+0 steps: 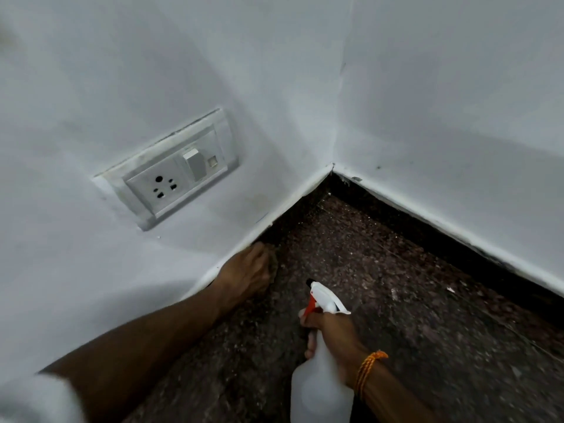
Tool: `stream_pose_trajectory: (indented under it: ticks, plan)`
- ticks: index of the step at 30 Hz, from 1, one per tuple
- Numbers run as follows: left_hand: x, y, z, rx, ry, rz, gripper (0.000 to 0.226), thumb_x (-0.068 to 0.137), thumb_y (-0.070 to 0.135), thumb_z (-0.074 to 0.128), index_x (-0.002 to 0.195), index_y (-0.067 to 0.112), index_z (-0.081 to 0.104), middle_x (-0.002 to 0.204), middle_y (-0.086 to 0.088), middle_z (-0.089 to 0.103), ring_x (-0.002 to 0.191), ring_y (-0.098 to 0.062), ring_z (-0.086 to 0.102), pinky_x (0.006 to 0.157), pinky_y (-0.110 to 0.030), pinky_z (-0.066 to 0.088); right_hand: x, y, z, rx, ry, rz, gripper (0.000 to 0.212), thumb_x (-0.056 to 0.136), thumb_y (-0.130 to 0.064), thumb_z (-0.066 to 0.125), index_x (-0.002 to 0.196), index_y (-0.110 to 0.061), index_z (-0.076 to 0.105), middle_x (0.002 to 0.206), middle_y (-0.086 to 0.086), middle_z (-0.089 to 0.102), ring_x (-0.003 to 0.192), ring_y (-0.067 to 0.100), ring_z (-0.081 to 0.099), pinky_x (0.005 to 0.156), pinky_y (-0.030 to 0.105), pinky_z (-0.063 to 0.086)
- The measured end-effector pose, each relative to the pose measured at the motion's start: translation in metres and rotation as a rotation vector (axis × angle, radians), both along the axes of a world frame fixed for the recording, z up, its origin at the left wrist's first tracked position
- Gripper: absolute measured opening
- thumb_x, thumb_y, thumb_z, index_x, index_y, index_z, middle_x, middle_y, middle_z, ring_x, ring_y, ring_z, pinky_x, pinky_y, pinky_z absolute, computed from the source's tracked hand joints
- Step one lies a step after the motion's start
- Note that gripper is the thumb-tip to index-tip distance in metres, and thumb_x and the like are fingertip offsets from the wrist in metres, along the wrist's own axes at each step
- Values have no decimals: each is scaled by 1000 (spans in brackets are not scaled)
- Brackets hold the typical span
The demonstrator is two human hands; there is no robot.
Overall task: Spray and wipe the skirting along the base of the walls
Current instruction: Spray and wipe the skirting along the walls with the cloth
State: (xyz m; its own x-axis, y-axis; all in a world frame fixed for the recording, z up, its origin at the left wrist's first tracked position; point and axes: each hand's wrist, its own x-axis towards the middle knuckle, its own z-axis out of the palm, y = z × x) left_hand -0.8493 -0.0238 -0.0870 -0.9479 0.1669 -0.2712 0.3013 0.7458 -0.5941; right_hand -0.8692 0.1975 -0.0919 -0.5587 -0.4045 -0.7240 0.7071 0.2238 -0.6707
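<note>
Skirting (290,215) against left grip (247,270) closed on cloth (273,264) (right grip (332,334) round spray bottle (320,389))

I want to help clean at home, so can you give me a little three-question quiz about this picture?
1. True or false: the right hand holds the spray bottle.
2. The left hand holds a cloth against: A the skirting, B the bottle, C the ceiling.
3. Fill the gap: the thread band on the right wrist is ____.
Key: 1 true; 2 A; 3 orange.
</note>
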Motion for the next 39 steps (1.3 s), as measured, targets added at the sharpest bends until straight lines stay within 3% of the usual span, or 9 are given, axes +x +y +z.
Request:
stream_pose_trajectory:
  ticks: [4, 10, 13, 15, 23, 28, 31, 36, 39]
  plan:
    - [-31, 13, 17, 117, -37, 53, 41, 77, 5, 35, 64, 10, 73, 71, -12, 67, 69, -29, 61, 81, -37, 49, 2, -17, 6, -21, 19, 10, 13, 88, -1, 63, 98, 2, 71, 44, 14, 51, 36, 22, 48, 47, 29, 45]
    - [46, 10, 20, 214, -337, 347, 29, 99, 9, 39, 114, 6, 64, 120, -16, 62, 116, -39, 50, 97, -40, 42, -8, -32, 14, -41, 89, 14, 17, 87, 3, 59, 102, 4, 68, 43, 13, 48, 35, 22, 46, 42, 27, 44]
    - [97, 1, 27, 383, -174, 331, 4, 67, 12, 67, 69, 14, 69, 74, -9, 69, 77, -36, 67, 55, -31, 57, -4, -39, 12, -24, 106, 44, 25, 88, 3, 59, 111, 3, 68, 41, 10, 49, 32, 19, 46, 37, 24, 43]
    - [126, -9, 30, 366, -11, 315, 17, 47, 19, 82, 59, 19, 70, 64, -2, 65, 69, -31, 67, 33, -25, 43, 2, -46, 9, -21, 83, 87, 32, 89, 0, 59, 119, 1, 66, 42, 9, 51, 33, 19, 47, 38, 24, 44]
    - [194, -6, 72, 342, 134, 382, 51, 49, 17, 87, 98, 11, 77, 102, -8, 72, 74, -28, 65, 42, -28, 50, 34, -79, 0, -55, -57, 274, 13, 88, -3, 59, 97, 1, 66, 47, 10, 51, 38, 22, 49, 48, 28, 49]
    - [168, -6, 70, 223, 155, 230, 42, 82, 19, 43, 105, 8, 75, 108, -10, 71, 88, -26, 59, 65, -30, 52, 27, -81, 2, -50, -11, 279, 54, 89, -6, 62, 142, -3, 54, 45, 8, 54, 37, 19, 51, 44, 27, 50]
    - [116, -13, 44, 89, 69, 111, 41, 86, 17, 46, 115, 2, 71, 115, -16, 69, 93, -29, 61, 73, -33, 54, 17, -72, 1, -60, -14, 224, 55, 90, -6, 62, 144, -5, 53, 42, 7, 53, 36, 18, 51, 44, 28, 50]
    - [25, -4, 14, -141, -253, -47, 26, 89, 17, 55, 101, 14, 77, 117, -14, 69, 105, -30, 61, 92, -36, 42, -6, -50, 0, -47, -32, 127, 54, 91, -6, 59, 144, -6, 53, 43, 7, 52, 36, 18, 50, 43, 27, 48]
    - [23, -6, 21, -65, -183, -119, 33, 83, 20, 47, 81, 21, 79, 100, -5, 75, 92, -24, 66, 82, -32, 44, -12, -47, 3, -34, -3, 110, 42, 90, -5, 59, 132, -7, 61, 42, 8, 51, 34, 19, 49, 42, 26, 47]
